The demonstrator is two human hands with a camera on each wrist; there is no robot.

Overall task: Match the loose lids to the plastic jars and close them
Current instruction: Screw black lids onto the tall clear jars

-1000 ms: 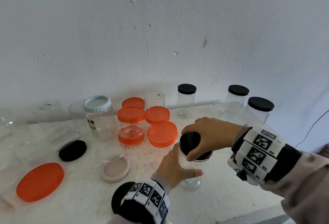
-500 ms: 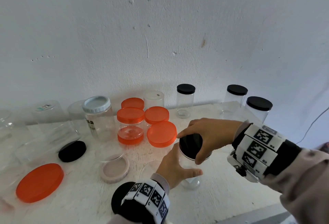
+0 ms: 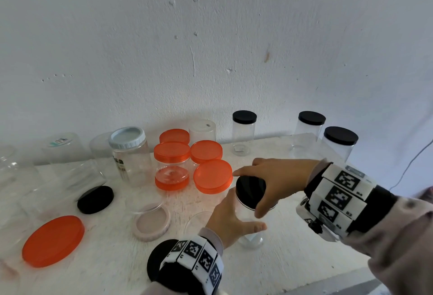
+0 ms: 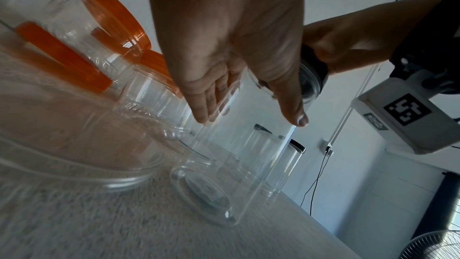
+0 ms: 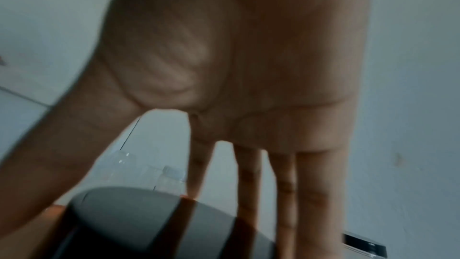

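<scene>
The right hand [image 3: 273, 178] is turning on the black lid [image 3: 250, 189] atop the clear jar [image 3: 249, 226]: its index finger is swinging out toward the orange lids while its thumb is sliding down the lid's near side.

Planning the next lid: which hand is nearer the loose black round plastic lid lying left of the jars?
Left. The left hand holds the clear jar, nearer that black lid; the right hand is farther right.

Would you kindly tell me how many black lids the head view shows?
6: back-centre lid, far-right lid, near-right lid, all on jars; gripped lid under the right hand, on the held jar; loose lid at left; half-hidden lid behind the left wrist. More may be hidden.
</scene>
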